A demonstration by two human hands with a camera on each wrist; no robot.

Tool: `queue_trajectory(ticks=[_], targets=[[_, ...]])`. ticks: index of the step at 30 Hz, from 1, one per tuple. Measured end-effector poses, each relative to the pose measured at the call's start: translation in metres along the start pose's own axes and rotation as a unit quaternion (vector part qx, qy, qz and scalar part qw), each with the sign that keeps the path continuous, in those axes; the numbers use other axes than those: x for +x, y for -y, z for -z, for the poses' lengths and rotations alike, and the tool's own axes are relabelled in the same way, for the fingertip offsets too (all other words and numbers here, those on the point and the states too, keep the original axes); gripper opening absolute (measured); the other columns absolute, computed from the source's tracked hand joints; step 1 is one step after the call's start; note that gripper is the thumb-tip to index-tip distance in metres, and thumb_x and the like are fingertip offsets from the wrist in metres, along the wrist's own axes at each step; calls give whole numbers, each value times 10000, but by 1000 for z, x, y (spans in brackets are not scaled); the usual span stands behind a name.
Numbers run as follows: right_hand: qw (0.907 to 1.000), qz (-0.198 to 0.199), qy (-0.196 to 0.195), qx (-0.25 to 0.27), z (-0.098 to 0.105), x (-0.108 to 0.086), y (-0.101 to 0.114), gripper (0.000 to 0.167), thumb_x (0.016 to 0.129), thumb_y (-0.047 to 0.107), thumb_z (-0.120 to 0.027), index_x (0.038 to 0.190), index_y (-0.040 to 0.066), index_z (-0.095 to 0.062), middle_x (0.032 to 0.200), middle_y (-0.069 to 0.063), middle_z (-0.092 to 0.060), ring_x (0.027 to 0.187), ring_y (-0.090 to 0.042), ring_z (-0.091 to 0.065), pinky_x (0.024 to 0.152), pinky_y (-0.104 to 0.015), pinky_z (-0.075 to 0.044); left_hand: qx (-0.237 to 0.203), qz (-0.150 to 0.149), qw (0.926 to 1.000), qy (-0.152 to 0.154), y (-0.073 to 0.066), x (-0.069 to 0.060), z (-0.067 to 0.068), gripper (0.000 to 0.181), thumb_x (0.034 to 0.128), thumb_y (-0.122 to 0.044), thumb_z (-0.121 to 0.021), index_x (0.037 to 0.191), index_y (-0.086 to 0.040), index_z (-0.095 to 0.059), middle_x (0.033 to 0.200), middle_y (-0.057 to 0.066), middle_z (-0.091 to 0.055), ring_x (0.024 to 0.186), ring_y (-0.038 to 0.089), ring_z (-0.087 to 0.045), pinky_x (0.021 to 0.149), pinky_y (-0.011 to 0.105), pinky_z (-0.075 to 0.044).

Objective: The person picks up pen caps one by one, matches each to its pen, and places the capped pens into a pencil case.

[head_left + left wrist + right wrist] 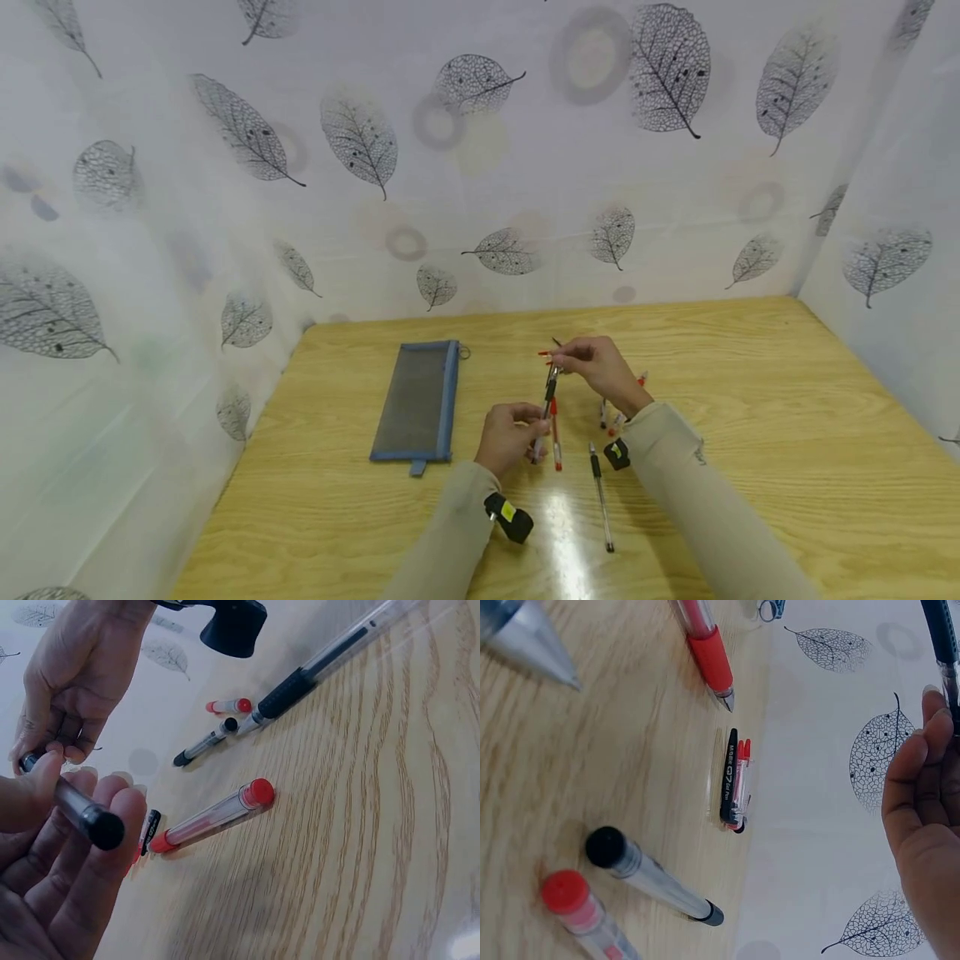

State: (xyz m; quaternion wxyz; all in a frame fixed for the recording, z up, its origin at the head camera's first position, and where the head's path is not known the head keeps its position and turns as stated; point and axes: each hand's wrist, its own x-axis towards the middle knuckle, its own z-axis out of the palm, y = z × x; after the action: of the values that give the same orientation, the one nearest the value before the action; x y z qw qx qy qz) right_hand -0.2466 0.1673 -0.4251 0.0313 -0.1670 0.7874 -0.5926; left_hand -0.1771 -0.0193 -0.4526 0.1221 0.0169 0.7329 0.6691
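A clear-barrelled gel pen with a black grip (551, 388) is held at a slant between both hands. My left hand (508, 437) grips its lower barrel, the black end plug (103, 829) pointing toward the left wrist camera. My right hand (597, 367) pinches the upper, tip end; its fingers hide whether a cap is there. Just beyond the left fingers lies a red gel pen (556, 433), its bare tip showing in the right wrist view. An uncapped black gel pen (600, 496) lies on the table between the forearms.
A grey mesh pouch (415, 402) with blue edging lies flat at the left of the wooden table (787, 467). Near the right wrist lie a black-ended pen (603, 412) and a red-ended pen (617, 424). Farther back sits a cluster of pens (735, 780). Leaf-patterned fabric (525, 183) surrounds the table.
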Motion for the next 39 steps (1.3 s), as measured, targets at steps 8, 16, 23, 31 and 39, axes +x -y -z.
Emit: queue_trajectory(ticks=[8, 16, 23, 31, 39], targets=[[9999, -25, 95, 99, 1, 1, -3, 272, 935, 137, -638, 1067, -98, -672, 1014, -198, -683, 895, -274, -655, 859, -487, -531, -134, 69, 9999, -17, 2, 1, -2, 161, 882, 51, -641, 1027, 112, -675, 821, 98, -636, 533, 146, -626, 522, 311, -575], [9994, -90, 172, 275, 0, 3, -2, 265, 924, 114, -648, 1066, -109, -669, 999, -182, -693, 854, -199, -660, 878, -538, -506, -194, 167, 9997, -59, 1, 1, -1, 150, 880, 67, -634, 1019, 110, -673, 837, 112, -659, 557, 165, -644, 545, 333, -583], [9995, -134, 175, 217, 1, 4, -2, 221, 923, 120, -651, 1048, -56, -696, 998, -169, -693, 855, -192, -661, 880, -515, -514, -386, 316, 9988, -15, 0, 2, -1, 159, 881, 68, -635, 1030, 110, -668, 859, 129, -661, 584, 193, -662, 578, 355, -591], [9995, -146, 207, 202, -1, 5, -1, 228, 935, 134, -637, 1073, -38, -693, 1067, -219, -670, 896, -220, -658, 901, -562, -486, -598, 418, 9973, 92, 1, 6, 2, 173, 893, 50, -630, 1051, 115, -657, 863, 137, -664, 559, 169, -645, 591, 362, -593], [9987, -117, 289, -396, -4, 10, -3, 256, 949, 164, -621, 1119, -13, -692, 1128, -207, -665, 979, -316, -652, 895, -540, -502, -173, 427, 9983, 358, 0, 9, 11, 213, 919, -48, -639, 1095, 70, -664, 939, 150, -705, 740, 213, -681, 642, 349, -590]])
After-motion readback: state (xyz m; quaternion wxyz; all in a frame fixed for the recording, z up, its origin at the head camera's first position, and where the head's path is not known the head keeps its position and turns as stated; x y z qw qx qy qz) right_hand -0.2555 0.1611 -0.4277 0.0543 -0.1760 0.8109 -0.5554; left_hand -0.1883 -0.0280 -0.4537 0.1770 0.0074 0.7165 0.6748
